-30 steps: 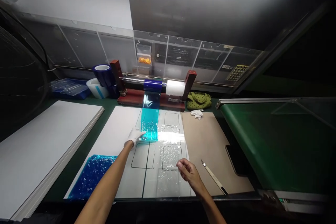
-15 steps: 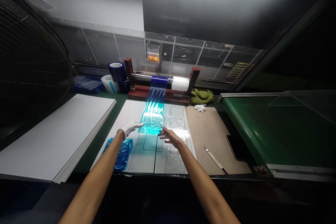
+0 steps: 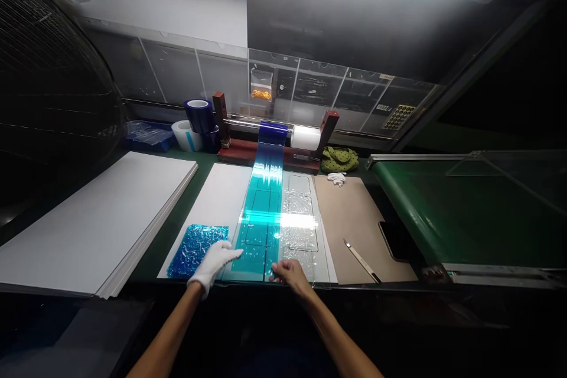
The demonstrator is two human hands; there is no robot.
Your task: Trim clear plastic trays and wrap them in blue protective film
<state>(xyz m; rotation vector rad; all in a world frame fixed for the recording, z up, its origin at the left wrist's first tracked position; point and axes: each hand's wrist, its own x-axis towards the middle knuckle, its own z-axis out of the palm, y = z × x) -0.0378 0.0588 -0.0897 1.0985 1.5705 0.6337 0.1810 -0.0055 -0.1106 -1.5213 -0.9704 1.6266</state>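
Note:
A wide strip of translucent blue protective film (image 3: pixel 261 218) runs from a roll (image 3: pixel 273 133) on a red-brown wooden stand (image 3: pixel 248 152) down across a pale panel with rectangular outlines (image 3: pixel 300 224). My left hand (image 3: pixel 213 266), in a white glove, lies flat with its fingers together, the fingertips at the strip's near left edge. My right hand (image 3: pixel 286 273), bare, is curled at the strip's near right corner and seems to pinch it. Clear crumpled plastic lies on the panel's uncovered right part.
Left of the panel lies a crumpled blue film sheet (image 3: pixel 197 251) on a white board (image 3: pixel 221 189), beyond a wide white sheet stack (image 3: pixel 97 218). On a tan board (image 3: pixel 354 224) at right lies a craft knife (image 3: pixel 361 261). A green belt (image 3: pixel 460 207) runs further right.
The film strip now reaches the panel's near end, much longer than before. Both hands have moved toward me, and my view has tilted slightly. The crumpled blue sheet is fully uncovered.

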